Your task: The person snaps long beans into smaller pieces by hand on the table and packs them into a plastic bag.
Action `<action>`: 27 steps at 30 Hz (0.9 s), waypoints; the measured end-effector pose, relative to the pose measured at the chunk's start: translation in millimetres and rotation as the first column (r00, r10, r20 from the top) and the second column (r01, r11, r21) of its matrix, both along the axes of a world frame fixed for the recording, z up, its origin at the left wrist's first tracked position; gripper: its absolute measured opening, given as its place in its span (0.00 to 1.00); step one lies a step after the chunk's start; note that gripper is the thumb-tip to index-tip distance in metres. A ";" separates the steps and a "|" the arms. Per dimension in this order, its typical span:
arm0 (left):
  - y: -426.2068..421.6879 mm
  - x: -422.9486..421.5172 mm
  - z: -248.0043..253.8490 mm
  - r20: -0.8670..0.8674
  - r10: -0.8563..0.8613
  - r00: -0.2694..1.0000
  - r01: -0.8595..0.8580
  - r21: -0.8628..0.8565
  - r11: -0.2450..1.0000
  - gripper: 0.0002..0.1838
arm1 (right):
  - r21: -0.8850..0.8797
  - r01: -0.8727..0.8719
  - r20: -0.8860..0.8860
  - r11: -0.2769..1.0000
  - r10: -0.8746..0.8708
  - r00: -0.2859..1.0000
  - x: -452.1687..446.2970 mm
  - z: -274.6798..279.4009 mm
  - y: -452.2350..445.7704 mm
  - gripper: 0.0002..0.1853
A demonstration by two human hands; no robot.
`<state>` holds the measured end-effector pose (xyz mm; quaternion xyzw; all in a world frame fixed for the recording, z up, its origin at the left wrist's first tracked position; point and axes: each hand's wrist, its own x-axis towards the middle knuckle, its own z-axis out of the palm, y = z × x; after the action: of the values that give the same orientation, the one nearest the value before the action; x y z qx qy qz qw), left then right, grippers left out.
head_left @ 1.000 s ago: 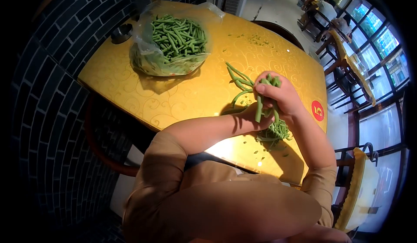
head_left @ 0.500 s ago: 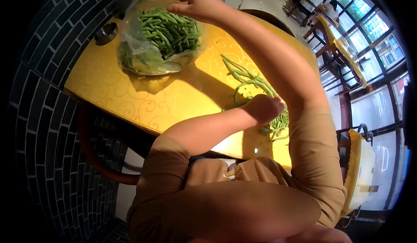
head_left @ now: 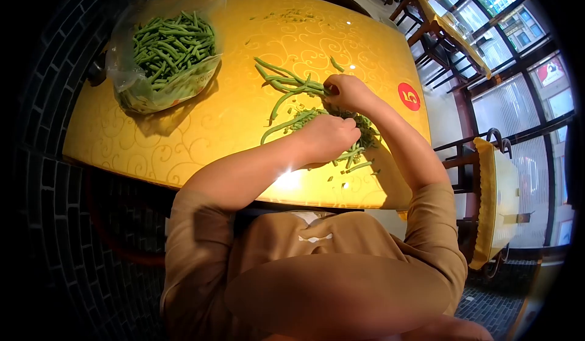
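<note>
My right hand (head_left: 348, 92) is closed in a pinch at the right end of a few long green beans (head_left: 281, 83) lying on the yellow table. Just below it, my left hand (head_left: 329, 137) is curled over a heap of green beans and short bean pieces (head_left: 368, 133). The left fingers point away from view, so what they grip is hidden. One long bean curves out to the left of that hand. Farther left, an open clear plastic bag (head_left: 146, 100) is full of green beans (head_left: 173, 49).
Small bean scraps (head_left: 297, 16) are scattered over the far part of the yellow tabletop (head_left: 152, 152). A red round sticker (head_left: 409, 96) marks the table's right side. A dark brick wall (head_left: 58, 219) stands on the left, and other tables (head_left: 448, 27) stand to the right.
My right hand has come down from beside the bag to the green beans near my left hand. My head view has shifted, and the table's right side with the red sticker now shows.
</note>
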<state>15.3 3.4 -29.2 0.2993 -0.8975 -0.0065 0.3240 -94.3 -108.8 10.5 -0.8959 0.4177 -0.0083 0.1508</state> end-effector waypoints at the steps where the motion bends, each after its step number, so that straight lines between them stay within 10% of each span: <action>1: 0.9 1.6 1.4 -0.015 0.011 1.000 -0.011 -0.009 1.000 0.04 | 0.083 0.044 0.150 0.996 -0.056 0.987 -6.9 -5.8 -3.9 0.17; 7: -8.8 0.1 1.9 -0.281 0.175 0.944 -0.124 0.191 0.974 0.06 | 0.208 0.240 0.434 0.948 -0.310 0.846 -36.7 8.0 3.0 0.18; 10: -17.0 -0.9 8.3 -0.393 0.325 0.860 -0.051 0.567 0.822 0.07 | 0.193 0.282 0.558 0.940 -0.342 0.756 -55.7 11.4 16.4 0.17; 17: -13.0 0.8 26.0 -0.649 0.501 0.573 0.530 0.759 0.378 0.10 | 0.628 -0.088 0.729 0.774 -0.544 0.415 -89.9 27.8 60.8 0.14; 27: -4.6 -4.4 28.3 -0.733 0.525 0.432 0.733 0.625 0.269 0.06 | 0.356 -0.216 0.679 0.909 -0.093 0.728 -116.2 33.5 75.8 0.11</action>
<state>10.8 -1.2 -0.9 0.2914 -0.3892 -0.7261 0.4861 -210.5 -33.0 44.0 -0.7904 0.2942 -0.2436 0.4789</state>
